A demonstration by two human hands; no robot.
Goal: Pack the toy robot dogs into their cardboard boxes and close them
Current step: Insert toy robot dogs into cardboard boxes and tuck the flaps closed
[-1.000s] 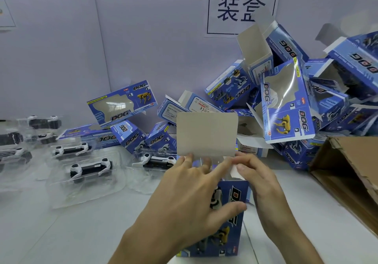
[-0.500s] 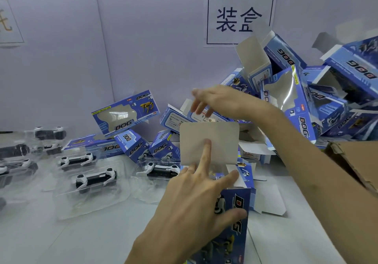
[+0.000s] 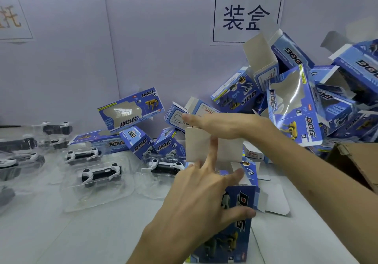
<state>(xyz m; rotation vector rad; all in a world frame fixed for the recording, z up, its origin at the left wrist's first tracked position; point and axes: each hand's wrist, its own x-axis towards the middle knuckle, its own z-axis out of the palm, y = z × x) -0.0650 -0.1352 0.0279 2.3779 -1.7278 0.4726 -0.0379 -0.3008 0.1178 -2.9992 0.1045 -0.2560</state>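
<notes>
A blue toy-dog box (image 3: 235,233) stands upright on the table in front of me. My left hand (image 3: 196,198) grips it from the left, thumb across its printed front and index finger stretched up against the raised grey top flap (image 3: 196,147). My right hand (image 3: 225,124) lies flat with straight fingers pointing left along the flap's upper edge, touching it. The box's inside is hidden by my hands. Black-and-white toy robot dogs in clear plastic trays lie to the left, the nearest ones here (image 3: 101,173) and here (image 3: 165,166).
A pile of open blue boxes (image 3: 294,108) leans against the back wall at the right, with more blue boxes (image 3: 131,110) in the middle. A brown cardboard carton (image 3: 358,161) stands at the right edge. A paper sign (image 3: 247,16) hangs on the wall.
My right hand left the box's top corner, rose over the flap and has come down flat onto its upper edge. My left hand kept its hold, index finger now up on the flap.
</notes>
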